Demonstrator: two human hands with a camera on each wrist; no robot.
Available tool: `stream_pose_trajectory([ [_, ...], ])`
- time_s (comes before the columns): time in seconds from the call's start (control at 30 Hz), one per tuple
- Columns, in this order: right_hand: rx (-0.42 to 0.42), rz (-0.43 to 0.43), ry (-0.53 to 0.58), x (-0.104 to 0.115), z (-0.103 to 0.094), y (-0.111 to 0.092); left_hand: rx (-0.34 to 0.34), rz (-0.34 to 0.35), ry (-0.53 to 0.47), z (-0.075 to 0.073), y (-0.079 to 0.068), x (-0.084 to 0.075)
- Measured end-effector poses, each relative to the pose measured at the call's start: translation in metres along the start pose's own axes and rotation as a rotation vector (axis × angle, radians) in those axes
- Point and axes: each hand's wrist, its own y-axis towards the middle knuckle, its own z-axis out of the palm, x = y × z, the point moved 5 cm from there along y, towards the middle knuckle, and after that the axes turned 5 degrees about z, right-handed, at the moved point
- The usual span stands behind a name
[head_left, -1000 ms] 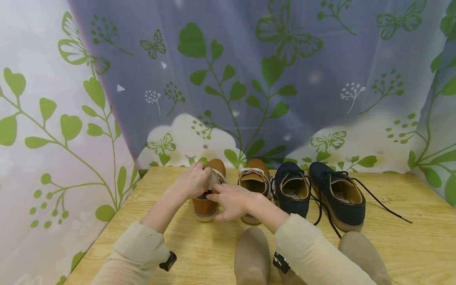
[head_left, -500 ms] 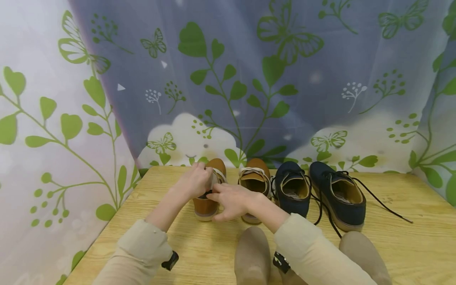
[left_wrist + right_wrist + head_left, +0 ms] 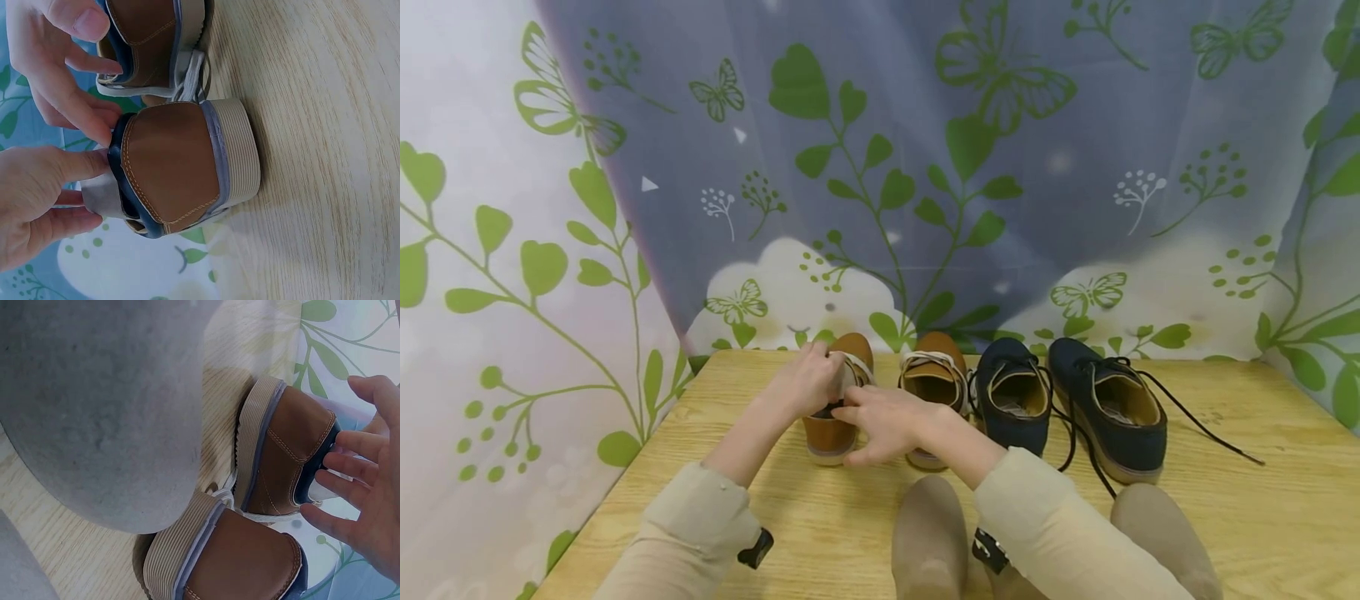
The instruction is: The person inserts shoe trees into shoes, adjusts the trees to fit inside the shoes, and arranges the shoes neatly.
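As nothing has visibly shifted this past second, the work seems paused, the left hand (image 3: 808, 382) pinching the grey tongue (image 3: 102, 194) of the brown lace-up shoe (image 3: 172, 162) at its twin's nine o'clock, the right hand (image 3: 891, 421), fingers loosely spread, at its collar (image 3: 307, 478).

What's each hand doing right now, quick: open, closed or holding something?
Left hand: closed, pinching the pale grey flat tongue of the leftmost brown leather-look lace-up shoe.
Right hand: open, fingers extended at that shoe's dark curved collar.

Indoors, rm type unclear: leafy drapes (image 3: 1067, 175) round wood-grain sfc. (image 3: 827, 533)
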Motion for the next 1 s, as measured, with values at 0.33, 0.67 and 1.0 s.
stream_pose_trajectory([
  [0.33,0.004,-0.006,0.017,0.0001,0.0006,0.0002,-0.015,0.002,-0.007,0.0007,0.0006,0.0009],
  [0.67,0.015,-0.008,0.015,-0.0004,-0.001,0.0001,-0.031,0.007,-0.012,0.0031,0.0017,0.002],
  [1.0,0.015,-0.005,0.011,-0.0004,-0.0006,0.0007,-0.036,-0.004,-0.014,0.0072,0.0027,0.0024],
])
